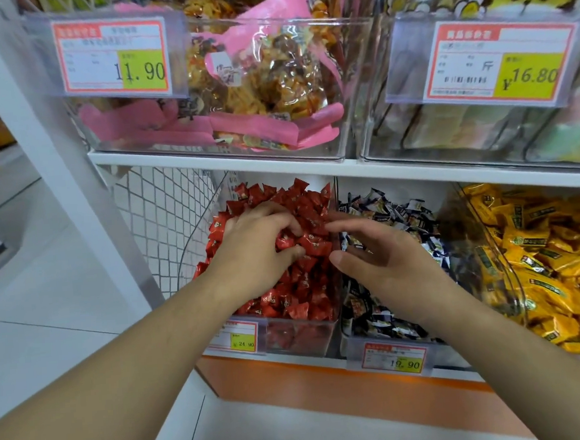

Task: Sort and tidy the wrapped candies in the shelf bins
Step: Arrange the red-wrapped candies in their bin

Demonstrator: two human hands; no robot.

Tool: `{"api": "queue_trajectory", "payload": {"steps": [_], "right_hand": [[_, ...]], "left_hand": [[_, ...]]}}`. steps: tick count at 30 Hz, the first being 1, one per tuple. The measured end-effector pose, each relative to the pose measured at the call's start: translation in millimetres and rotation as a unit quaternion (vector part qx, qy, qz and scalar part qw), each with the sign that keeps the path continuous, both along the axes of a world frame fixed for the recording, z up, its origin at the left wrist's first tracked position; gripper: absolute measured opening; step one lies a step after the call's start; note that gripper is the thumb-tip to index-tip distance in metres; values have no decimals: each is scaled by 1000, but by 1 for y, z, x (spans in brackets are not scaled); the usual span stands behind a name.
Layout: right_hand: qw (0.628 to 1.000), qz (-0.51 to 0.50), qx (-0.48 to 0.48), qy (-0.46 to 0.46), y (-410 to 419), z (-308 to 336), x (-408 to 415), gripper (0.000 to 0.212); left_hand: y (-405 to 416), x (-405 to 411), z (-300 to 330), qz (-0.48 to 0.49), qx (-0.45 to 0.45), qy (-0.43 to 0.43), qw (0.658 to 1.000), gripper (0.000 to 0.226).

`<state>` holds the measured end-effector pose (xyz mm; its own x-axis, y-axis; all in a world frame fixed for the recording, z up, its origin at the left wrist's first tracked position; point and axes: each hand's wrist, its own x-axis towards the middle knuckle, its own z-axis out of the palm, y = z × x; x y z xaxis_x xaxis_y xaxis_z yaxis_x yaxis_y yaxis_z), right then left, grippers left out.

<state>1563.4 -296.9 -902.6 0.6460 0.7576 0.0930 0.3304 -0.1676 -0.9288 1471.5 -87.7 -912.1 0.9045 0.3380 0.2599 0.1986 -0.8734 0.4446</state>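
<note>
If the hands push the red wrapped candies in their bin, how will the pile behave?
The red candies look small and loose, so they probably shift and spill sideways. Their shiny wrappers likely slide easily. Heaped near the bin rim, some may fall out.

Bright, even overhead lighting; shadows soft. Above the fingers, glare streaks the clear upper bins and price tags appear blurred. Wide-angle distortion bends frame edges.
</note>
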Motion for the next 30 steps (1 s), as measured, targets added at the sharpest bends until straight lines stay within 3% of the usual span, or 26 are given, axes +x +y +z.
{"api": "queue_trajectory", "payload": {"steps": [5,8,11,14,20,30], "right_hand": [[1000,-1,5,2,2,-1,0,31],[1000,0,7,9,2,0,-1,30],[1000,0,8,18,1,0,-2,30],[1000,-4,8,13,2,-1,-2,30],[1000,-1,8,1,2,-1,0,31],[1000,8,13,4,0,-3,3,32]], "left_hand": [[-8,-22,6,-31,-58,2,998,27],[-11,-33,5,-67,-90,52,992,34],[-12,-32,1,-81,-63,127,987,53],[-10,-23,0,-70,-41,160,984,49],[-5,-8,-11,-57,-18,96,994,26],[5,9,-14,-21,-32,28,999,13]]}}
